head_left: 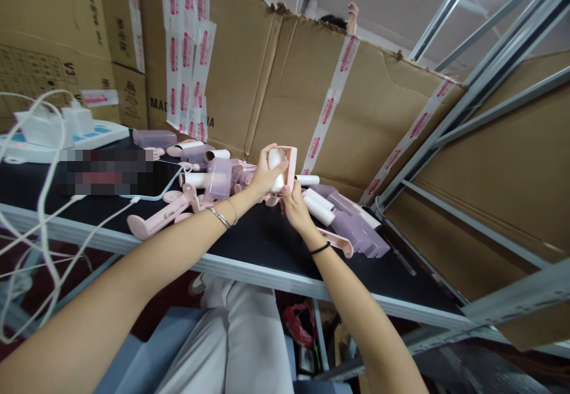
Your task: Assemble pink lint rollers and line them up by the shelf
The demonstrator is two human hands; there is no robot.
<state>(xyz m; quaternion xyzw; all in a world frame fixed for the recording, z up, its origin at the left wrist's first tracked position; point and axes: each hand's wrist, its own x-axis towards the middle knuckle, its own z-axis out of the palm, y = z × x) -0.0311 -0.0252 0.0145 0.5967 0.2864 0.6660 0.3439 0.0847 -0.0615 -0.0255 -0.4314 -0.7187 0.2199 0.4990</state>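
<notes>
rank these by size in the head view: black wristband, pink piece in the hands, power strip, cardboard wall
1. Cardboard wall
2. Power strip
3. Pink piece
4. Black wristband

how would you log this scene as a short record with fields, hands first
left hand: holding a pink-and-white piece
right hand: holding the same piece, from its lower side
wrists: silver bracelet on the left, black band on the right
surface: black tabletop
parts on both sides: pink parts, purple cases, white tubes
far left: power strip, device with a partly blurred screen
behind: taped cardboard
beyond it: another person's raised hand
</notes>
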